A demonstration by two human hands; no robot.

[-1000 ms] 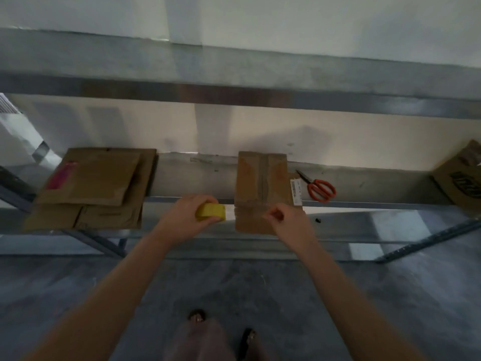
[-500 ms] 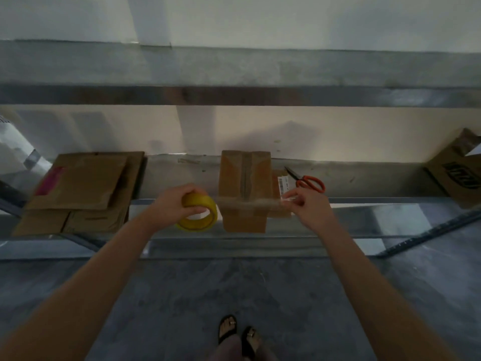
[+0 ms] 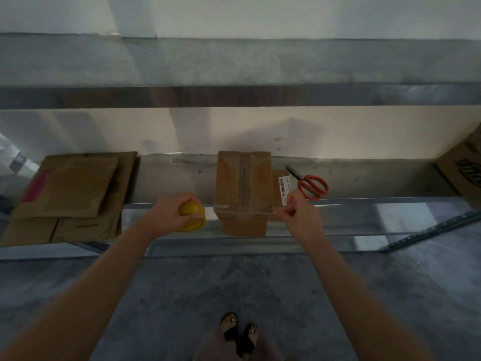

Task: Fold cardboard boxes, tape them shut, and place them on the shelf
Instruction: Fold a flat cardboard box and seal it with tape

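A small brown cardboard box (image 3: 243, 183) stands on the metal shelf (image 3: 364, 214), its top flaps meeting at a centre seam. A strip of clear tape (image 3: 244, 210) stretches across the box's near edge. My left hand (image 3: 170, 211) grips a yellow tape roll (image 3: 192, 217) just left of the box. To the right of the box, my right hand (image 3: 299, 213) pinches the free end of the tape at the box's right edge.
Red-handled scissors (image 3: 311, 184) lie on the shelf right of the box. A stack of flattened cardboard (image 3: 70, 199) sits at the left, and another printed carton (image 3: 466, 173) at the far right. An upper shelf beam (image 3: 234, 96) runs overhead. My sandalled feet (image 3: 239, 334) stand on grey floor.
My right hand has drawn the tape end from the box's middle to its right edge. My left hand shifted the roll slightly left and turned it. The camera view moved closer.
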